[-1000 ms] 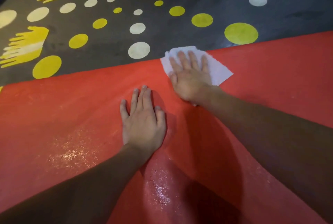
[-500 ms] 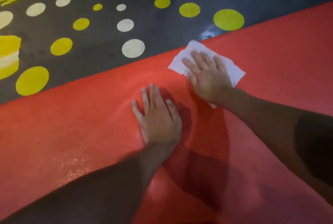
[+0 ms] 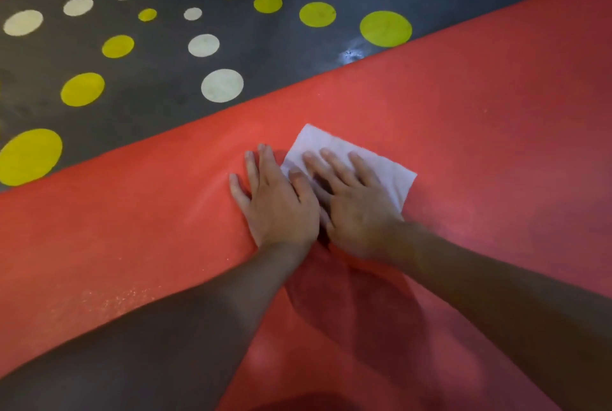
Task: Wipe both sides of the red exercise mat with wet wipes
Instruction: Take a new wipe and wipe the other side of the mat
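Red mat [image 3: 480,96] flat on floor [image 3: 159,106], far edge running diag. across view. White wipe [image 3: 318,142] spread on mat near that edge. R hand [image 3: 354,208] flat on wipe, fingers straight, pressing, not gripping. L hand [image 3: 278,202] flat on bare mat, fingers straight, holding nothing, thumb side against R hand. Faint wet glint on mat, near-left. Floor dark grey w/ yellow + white dots.

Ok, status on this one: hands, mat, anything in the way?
Left hand open, flat on the red mat. Right hand open, pressing the white wipe onto the mat, beside the left. No obstruction in view.
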Demonstrator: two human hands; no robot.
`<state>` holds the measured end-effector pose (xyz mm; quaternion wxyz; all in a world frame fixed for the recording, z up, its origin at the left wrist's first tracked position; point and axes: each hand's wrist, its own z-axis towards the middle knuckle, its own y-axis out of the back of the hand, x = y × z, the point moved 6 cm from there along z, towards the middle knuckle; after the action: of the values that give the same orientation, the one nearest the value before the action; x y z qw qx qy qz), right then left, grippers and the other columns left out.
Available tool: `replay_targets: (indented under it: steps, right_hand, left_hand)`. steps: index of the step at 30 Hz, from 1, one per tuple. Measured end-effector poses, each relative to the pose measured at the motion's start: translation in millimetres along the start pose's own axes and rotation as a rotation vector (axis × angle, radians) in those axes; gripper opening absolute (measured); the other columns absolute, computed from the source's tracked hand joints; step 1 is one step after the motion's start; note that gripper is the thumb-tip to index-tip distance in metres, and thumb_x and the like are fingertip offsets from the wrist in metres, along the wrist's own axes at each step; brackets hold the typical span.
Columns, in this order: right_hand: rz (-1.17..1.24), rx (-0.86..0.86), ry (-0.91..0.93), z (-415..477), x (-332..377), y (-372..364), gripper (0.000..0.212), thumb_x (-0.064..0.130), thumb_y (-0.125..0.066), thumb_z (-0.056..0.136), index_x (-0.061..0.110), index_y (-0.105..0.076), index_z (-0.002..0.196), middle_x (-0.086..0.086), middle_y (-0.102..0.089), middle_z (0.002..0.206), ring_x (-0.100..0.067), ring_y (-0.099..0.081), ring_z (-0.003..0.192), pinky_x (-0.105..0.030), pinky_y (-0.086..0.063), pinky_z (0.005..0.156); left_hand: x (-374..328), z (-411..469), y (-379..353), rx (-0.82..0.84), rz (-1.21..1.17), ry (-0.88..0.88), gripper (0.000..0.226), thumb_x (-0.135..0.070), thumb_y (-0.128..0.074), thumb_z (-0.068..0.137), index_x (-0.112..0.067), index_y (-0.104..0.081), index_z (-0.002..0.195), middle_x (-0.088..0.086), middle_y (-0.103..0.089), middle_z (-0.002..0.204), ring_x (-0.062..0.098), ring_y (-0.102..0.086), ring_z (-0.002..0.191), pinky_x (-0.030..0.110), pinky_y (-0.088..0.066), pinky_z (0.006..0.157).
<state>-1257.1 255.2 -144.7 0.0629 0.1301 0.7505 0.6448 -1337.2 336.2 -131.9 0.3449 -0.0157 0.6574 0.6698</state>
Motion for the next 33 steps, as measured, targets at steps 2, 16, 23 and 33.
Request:
replay_targets:
  steps: [2,16,23,33]
  right_hand:
    - [-0.003,-0.021,0.037,-3,-21,2,0.061,0.043,-0.02,0.095,0.028,-0.029,0.154,-0.002,-0.028,0.161,-0.026,-0.027,0.148,-0.052,-0.017,0.117]
    - [0.028,-0.08,-0.325,-34,-59,-3,0.066,0.048,-0.005,0.094,0.033,-0.02,0.156,0.0,-0.013,0.165,-0.026,-0.01,0.152,-0.054,-0.006,0.12]
    - [0.007,-0.029,0.051,-77,-10,-12,0.057,0.047,-0.019,0.098,0.035,-0.033,0.152,0.0,-0.028,0.161,-0.025,-0.026,0.148,-0.053,-0.019,0.119]
    - [0.067,-0.036,0.06,-124,22,-17,0.061,0.048,-0.013,0.097,0.034,-0.027,0.154,0.001,-0.019,0.164,-0.023,-0.014,0.151,-0.051,-0.007,0.121]
  left_hand:
    - [0,0,0,-0.005,-0.008,-0.001,0.076,-0.043,-0.011,0.086,-0.007,-0.034,0.149,0.002,-0.036,0.156,0.015,-0.016,0.15,0.044,0.002,0.12]
    - [2,0,0,0.005,-0.084,-0.009,0.059,-0.042,-0.021,0.087,-0.018,-0.05,0.133,-0.001,-0.044,0.151,0.017,-0.018,0.149,0.047,0.001,0.12]
    - [6,-27,11,0.332,0.12,-0.232,0.06,-0.031,-0.04,0.094,-0.02,-0.03,0.152,0.002,-0.011,0.165,0.017,-0.001,0.152,0.045,0.006,0.122]
    - [-2,-120,35,0.593,0.305,-0.297,0.077,-0.043,-0.045,0.093,-0.017,-0.011,0.157,0.002,0.001,0.166,0.024,0.004,0.152,0.052,-0.003,0.121]
